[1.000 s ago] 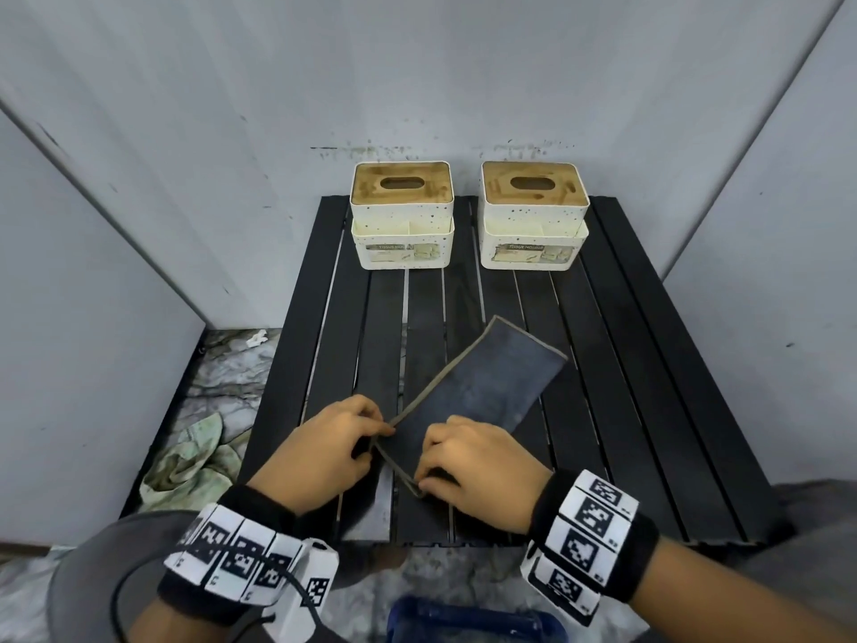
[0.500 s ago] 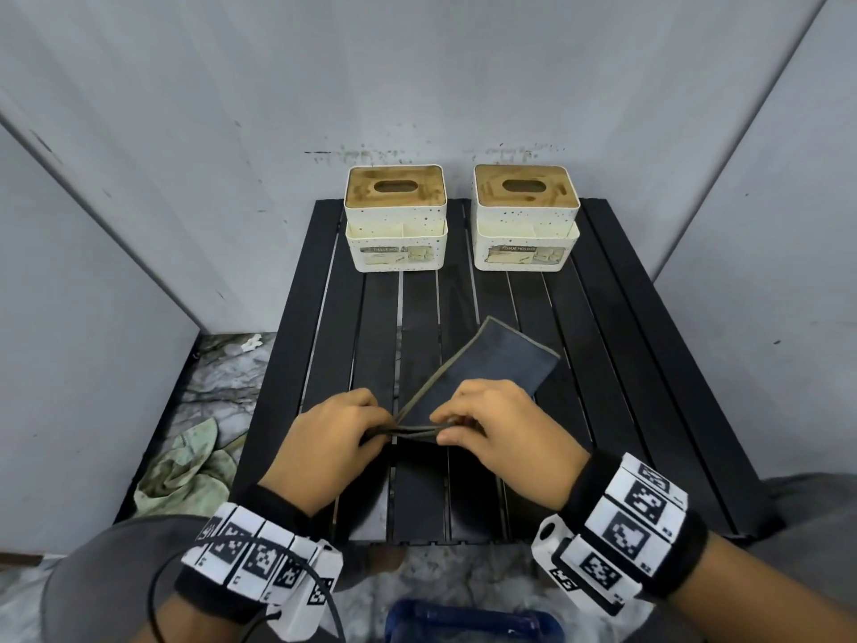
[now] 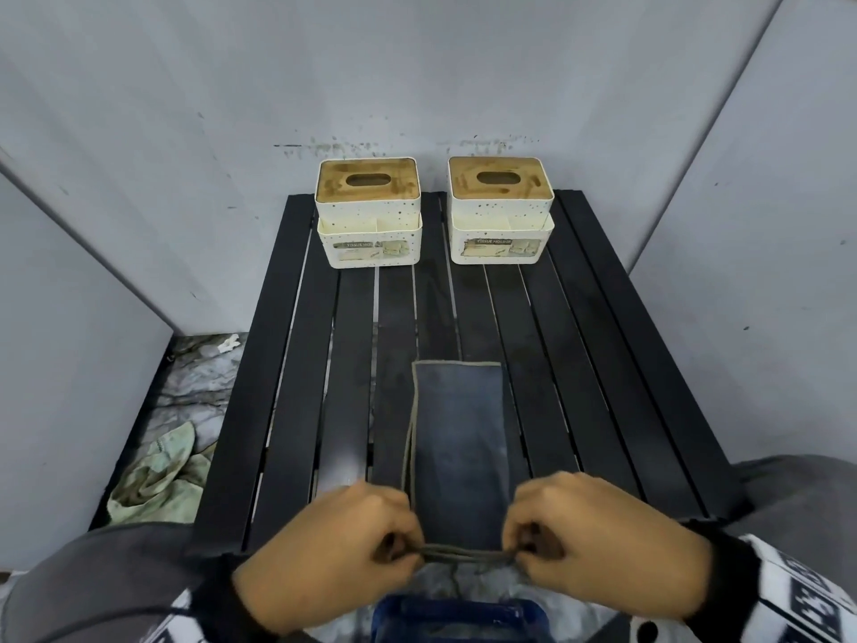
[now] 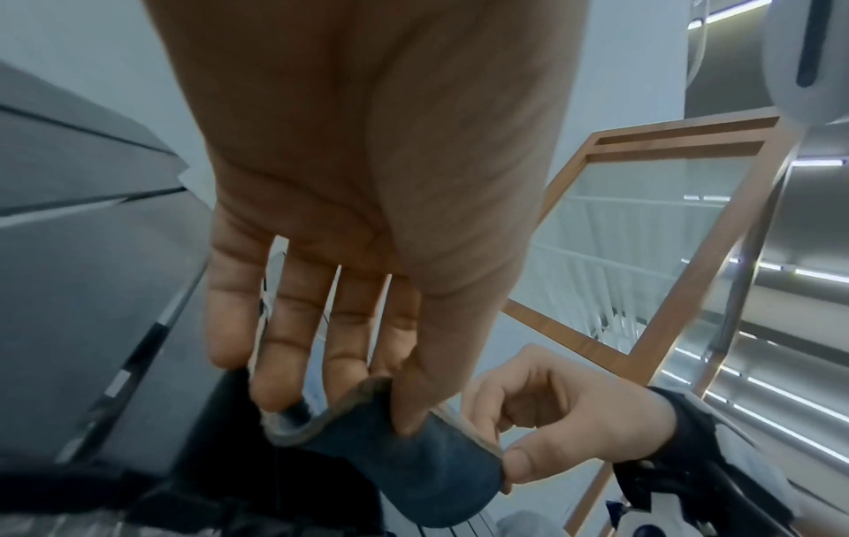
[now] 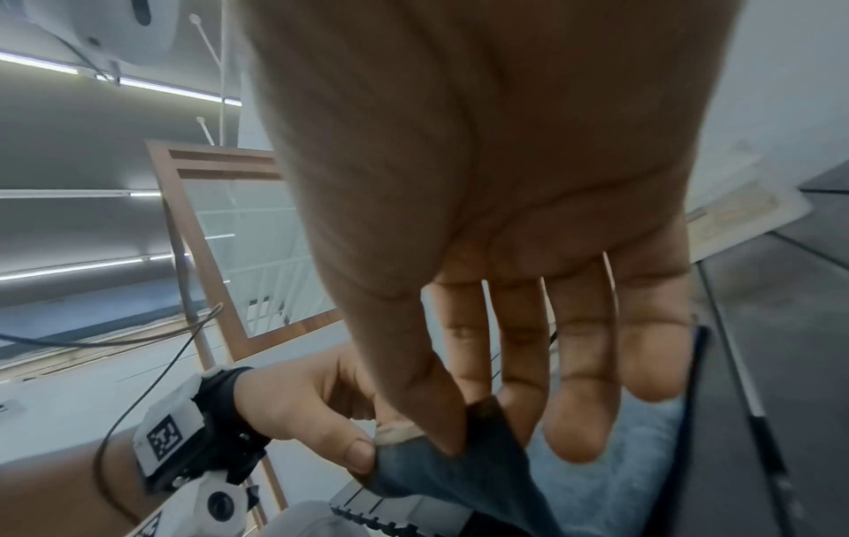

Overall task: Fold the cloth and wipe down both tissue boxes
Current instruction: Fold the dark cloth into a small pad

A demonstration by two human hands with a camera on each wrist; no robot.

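From the head camera I see two cream tissue boxes with wooden lids at the far edge of the black slatted table [image 3: 603,345], the left tissue box [image 3: 369,211] and the right tissue box [image 3: 501,208] standing apart, side by side, close to the grey wall. On the marbled floor left of the table lies a crumpled green rag [image 3: 157,475], and a blue container [image 3: 459,619] sits below the near edge. Nothing lies between the boxes and the dark folded cloth [image 3: 457,438], which stretches lengthwise along the slats toward me. My left hand [image 3: 334,554] and right hand [image 3: 598,540] each pinch a near corner of it, fingers curled, lifting that end just off the table edge. Half a second ago the cloth lay slanted to the right; now it runs straight, and both hands have drawn back toward me.

Over the left wrist, I see the left hand [image 4: 367,218] with thumb and fingertips closed on the cloth [image 4: 413,465] at its hemmed edge, and the right hand [image 4: 565,418] pinching the opposite corner. A wood-framed glass panel [image 4: 666,225] stands behind.

Over the right wrist, the right hand [image 5: 505,218] nips the cloth [image 5: 459,468] between thumb and forefinger, the other fingers hanging straight; the left hand [image 5: 312,403] grips the neighbouring corner.
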